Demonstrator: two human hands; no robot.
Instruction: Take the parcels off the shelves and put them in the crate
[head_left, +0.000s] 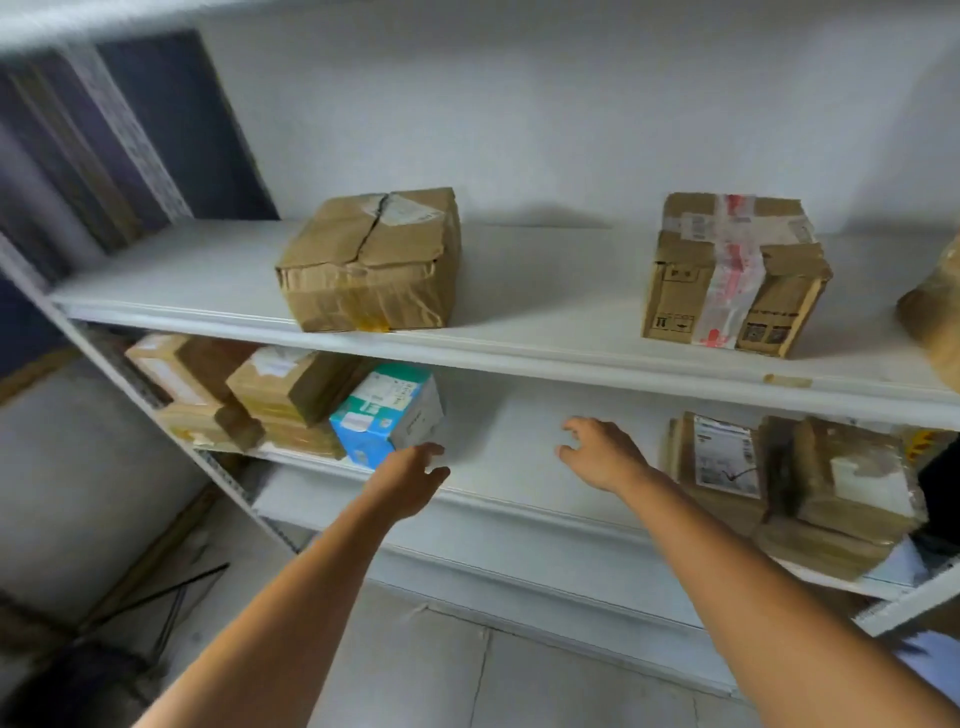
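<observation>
Our left hand (410, 480) is at the centre of the frame, just below and to the right of the blue-and-white carton (387, 415). It is close to the carton's near corner but, as far as the blur lets us judge, not yet touching it. Our right hand (605, 457) is further right, over a bare stretch of the middle shelf (509, 415), well apart from the carton. Both hands are empty, with fingers spread and loosely bent.

The left hand is therefore the nearer one, and the carton lies up and to the left of it. We judge that the next reach calls for the left hand to take the carton's right side while the right hand comes across leftward to meet it.

The carton stands left of centre on the middle shelf, right against a stack of taped brown parcels (291, 400) on its left. It sits skewed, one corner turned toward us, with its long axis running back into the shelf, up and to the right in the frame. Its lower part is blue, and its top is white with teal print and a small label. It looks rigid and smooth, so we think it could slip in a light hold. The crate is not in view.
</observation>
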